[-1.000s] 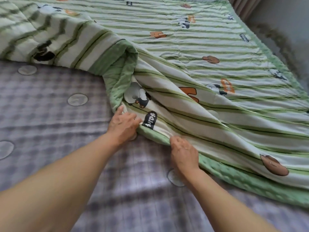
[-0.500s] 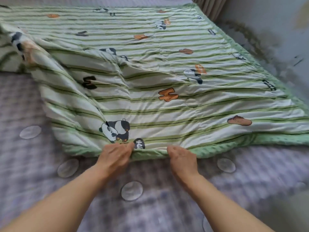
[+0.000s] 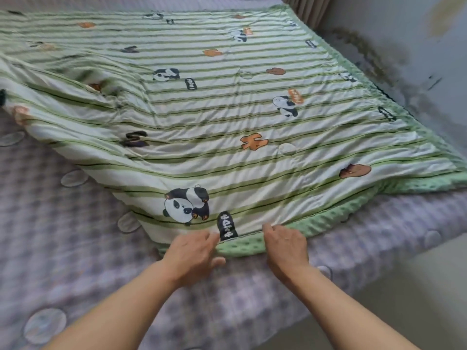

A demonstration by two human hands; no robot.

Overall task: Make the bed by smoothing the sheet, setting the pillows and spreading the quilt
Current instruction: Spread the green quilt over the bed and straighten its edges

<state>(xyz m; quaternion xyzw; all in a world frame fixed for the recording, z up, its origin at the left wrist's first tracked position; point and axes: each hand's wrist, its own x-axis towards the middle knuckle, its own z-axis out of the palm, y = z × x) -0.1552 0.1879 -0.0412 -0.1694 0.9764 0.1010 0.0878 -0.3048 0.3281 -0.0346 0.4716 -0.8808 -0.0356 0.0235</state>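
A green-striped quilt (image 3: 227, 117) printed with pandas lies across the far and right part of the bed, its left side still rumpled and raised. Below it is a purple checked sheet (image 3: 75, 248) with pale round patches, bare on the near and left side. My left hand (image 3: 192, 253) holds the quilt's near green hem just below the large panda, fingers on top and thumb at the hem's lower edge. A little to its right, my right hand (image 3: 285, 246) grips the same dotted green hem with curled fingers.
A stained grey wall (image 3: 404, 46) runs along the bed's right side, and a curtain (image 3: 303, 8) hangs at the far right corner. The bed's near right edge drops to a pale floor (image 3: 417, 286).
Both hands pulled the quilt's folded-over edge toward me and down. The fold has opened out and the quilt now lies spread much flatter over the sheet.
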